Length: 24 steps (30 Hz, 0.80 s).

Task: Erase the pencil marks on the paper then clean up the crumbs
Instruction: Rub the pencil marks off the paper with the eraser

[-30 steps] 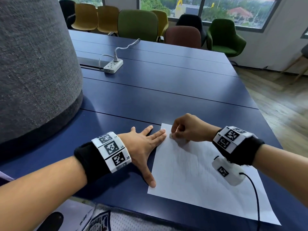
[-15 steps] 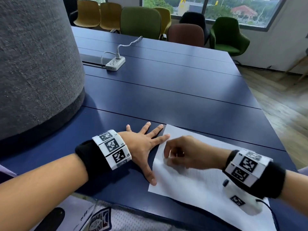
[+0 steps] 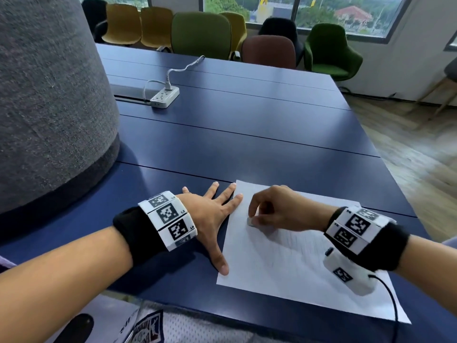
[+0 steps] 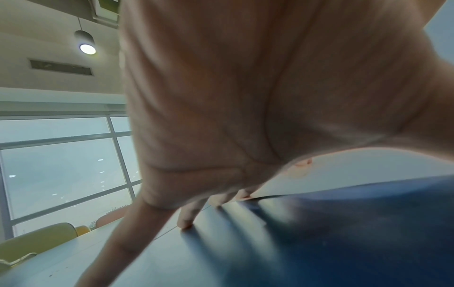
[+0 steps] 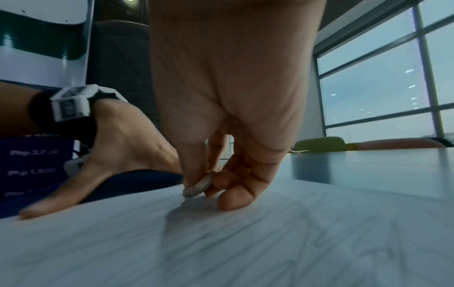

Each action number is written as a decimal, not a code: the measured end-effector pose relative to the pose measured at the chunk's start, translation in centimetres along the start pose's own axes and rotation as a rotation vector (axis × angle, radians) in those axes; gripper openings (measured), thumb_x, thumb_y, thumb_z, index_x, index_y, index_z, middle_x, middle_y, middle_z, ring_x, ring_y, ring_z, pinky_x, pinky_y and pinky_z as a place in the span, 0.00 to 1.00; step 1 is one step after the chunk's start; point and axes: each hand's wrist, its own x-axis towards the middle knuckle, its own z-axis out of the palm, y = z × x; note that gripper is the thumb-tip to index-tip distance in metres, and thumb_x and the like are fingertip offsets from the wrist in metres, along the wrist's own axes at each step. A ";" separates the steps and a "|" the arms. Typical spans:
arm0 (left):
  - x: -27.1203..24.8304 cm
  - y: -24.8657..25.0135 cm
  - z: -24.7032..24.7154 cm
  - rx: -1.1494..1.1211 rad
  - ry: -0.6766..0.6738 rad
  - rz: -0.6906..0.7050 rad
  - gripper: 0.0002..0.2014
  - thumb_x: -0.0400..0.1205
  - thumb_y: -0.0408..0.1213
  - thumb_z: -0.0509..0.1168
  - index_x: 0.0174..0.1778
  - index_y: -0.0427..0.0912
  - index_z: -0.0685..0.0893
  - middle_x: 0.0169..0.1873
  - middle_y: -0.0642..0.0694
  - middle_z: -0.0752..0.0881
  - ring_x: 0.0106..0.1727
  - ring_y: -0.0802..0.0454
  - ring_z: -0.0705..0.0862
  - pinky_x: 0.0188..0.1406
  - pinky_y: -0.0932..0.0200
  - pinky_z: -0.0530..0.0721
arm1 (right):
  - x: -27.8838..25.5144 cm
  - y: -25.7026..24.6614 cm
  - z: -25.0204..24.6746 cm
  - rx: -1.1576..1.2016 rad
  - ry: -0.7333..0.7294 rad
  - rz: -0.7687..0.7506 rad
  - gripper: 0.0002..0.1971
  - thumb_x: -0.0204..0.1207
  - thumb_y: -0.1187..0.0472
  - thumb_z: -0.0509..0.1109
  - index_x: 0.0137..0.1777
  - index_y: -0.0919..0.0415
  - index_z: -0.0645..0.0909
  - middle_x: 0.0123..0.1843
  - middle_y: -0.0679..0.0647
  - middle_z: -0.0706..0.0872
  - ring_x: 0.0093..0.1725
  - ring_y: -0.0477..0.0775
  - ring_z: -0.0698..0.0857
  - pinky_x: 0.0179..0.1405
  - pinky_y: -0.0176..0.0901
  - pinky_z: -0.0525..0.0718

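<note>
At the paper's [image 3: 284, 256] ten-o'clock corner your right hand [image 3: 282, 209] pinches the eraser [image 3: 251, 222] onto the sheet, the faint pencil marks [image 3: 296, 246] trail toward four o'clock, and your left hand [image 3: 210, 214], fingers splayed flat, pins the nine-o'clock edge.

Grey felt column [image 3: 49, 95] crowding left, power strip [image 3: 165, 96] far back, table [image 3: 247, 134] between open

left hand [image 3: 210, 214] flat, fingers splayed, right hand [image 3: 277, 211] curled, pinching
</note>
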 end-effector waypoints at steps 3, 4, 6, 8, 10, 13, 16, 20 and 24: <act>-0.2 0.1 0.3 -0.029 0.049 0.052 0.75 0.56 0.74 0.75 0.83 0.54 0.28 0.78 0.64 0.22 0.82 0.49 0.25 0.69 0.13 0.42 | 0.3 0.3 -0.1 -0.007 -0.004 0.005 0.03 0.75 0.53 0.76 0.43 0.48 0.84 0.30 0.45 0.85 0.28 0.39 0.80 0.32 0.25 0.75; -0.4 0.2 0.4 -0.043 0.064 0.068 0.73 0.57 0.74 0.75 0.83 0.53 0.29 0.79 0.64 0.24 0.82 0.50 0.26 0.70 0.14 0.43 | 0.3 0.4 -0.1 -0.010 0.000 0.005 0.03 0.75 0.53 0.76 0.42 0.47 0.84 0.30 0.45 0.85 0.28 0.39 0.79 0.32 0.25 0.75; -0.5 0.4 0.8 -0.047 0.083 0.086 0.72 0.59 0.74 0.73 0.84 0.53 0.30 0.81 0.64 0.27 0.82 0.51 0.27 0.70 0.14 0.43 | 0.4 0.3 -0.2 -0.013 0.024 0.014 0.04 0.75 0.53 0.76 0.42 0.47 0.84 0.29 0.44 0.84 0.27 0.39 0.80 0.31 0.25 0.74; -0.5 0.5 0.9 -0.037 0.084 0.082 0.72 0.59 0.75 0.73 0.84 0.53 0.30 0.81 0.64 0.28 0.83 0.50 0.27 0.70 0.14 0.43 | 0.1 -0.1 0.1 -0.019 0.025 0.004 0.03 0.74 0.54 0.76 0.43 0.50 0.85 0.31 0.45 0.86 0.28 0.40 0.80 0.31 0.25 0.74; -0.4 0.5 0.7 -0.020 0.076 0.076 0.72 0.58 0.75 0.73 0.84 0.52 0.30 0.82 0.63 0.29 0.83 0.49 0.28 0.71 0.15 0.43 | -0.6 -1.1 0.9 -0.017 -0.045 -0.042 0.03 0.74 0.54 0.76 0.45 0.52 0.87 0.31 0.46 0.86 0.28 0.42 0.79 0.31 0.26 0.75; -0.3 0.5 0.6 0.002 0.075 0.076 0.73 0.58 0.76 0.73 0.84 0.52 0.30 0.82 0.62 0.29 0.84 0.46 0.29 0.71 0.15 0.42 | -1.0 -2.2 1.3 -0.013 -0.141 -0.086 0.03 0.74 0.56 0.76 0.45 0.52 0.88 0.28 0.45 0.82 0.28 0.43 0.77 0.31 0.27 0.75; -0.1 0.2 0.9 -0.007 0.099 0.093 0.73 0.56 0.77 0.72 0.84 0.53 0.30 0.82 0.64 0.29 0.84 0.47 0.30 0.72 0.15 0.41 | 0.2 -1.2 0.3 -0.029 -0.021 -0.035 0.04 0.73 0.57 0.77 0.46 0.54 0.88 0.26 0.43 0.80 0.26 0.39 0.78 0.30 0.25 0.73; 0.1 0.0 0.9 0.015 0.116 0.100 0.73 0.56 0.78 0.70 0.84 0.53 0.31 0.82 0.63 0.29 0.84 0.47 0.31 0.74 0.17 0.42 | -0.4 -1.1 0.9 0.002 -0.049 -0.032 0.04 0.73 0.57 0.76 0.45 0.54 0.87 0.28 0.44 0.82 0.27 0.41 0.79 0.30 0.26 0.74; 0.0 0.2 0.7 0.033 0.121 0.101 0.72 0.56 0.78 0.71 0.84 0.53 0.31 0.83 0.61 0.30 0.84 0.45 0.33 0.76 0.20 0.42 | 0.5 -0.8 -0.1 -0.004 -0.085 0.000 0.03 0.72 0.56 0.78 0.43 0.53 0.87 0.27 0.44 0.82 0.26 0.40 0.78 0.29 0.28 0.75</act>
